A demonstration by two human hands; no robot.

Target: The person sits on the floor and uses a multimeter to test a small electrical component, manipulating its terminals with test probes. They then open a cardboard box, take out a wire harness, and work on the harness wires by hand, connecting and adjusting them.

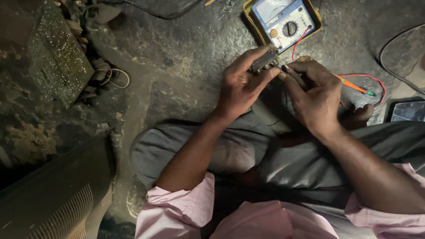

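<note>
My left hand grips a small dark electronic part with short metal legs, held above my lap. My right hand pinches a black test probe whose tip touches the part's legs. Just beyond the hands, an analogue multimeter in a yellow case lies on the dark floor. A red lead runs from it, and the red-orange probe lies loose on the floor to the right of my right hand.
A green circuit board leans at the far left with loose wires beside it. A dark ribbed casing fills the lower left. A black cable curves at the right, near a small glossy device.
</note>
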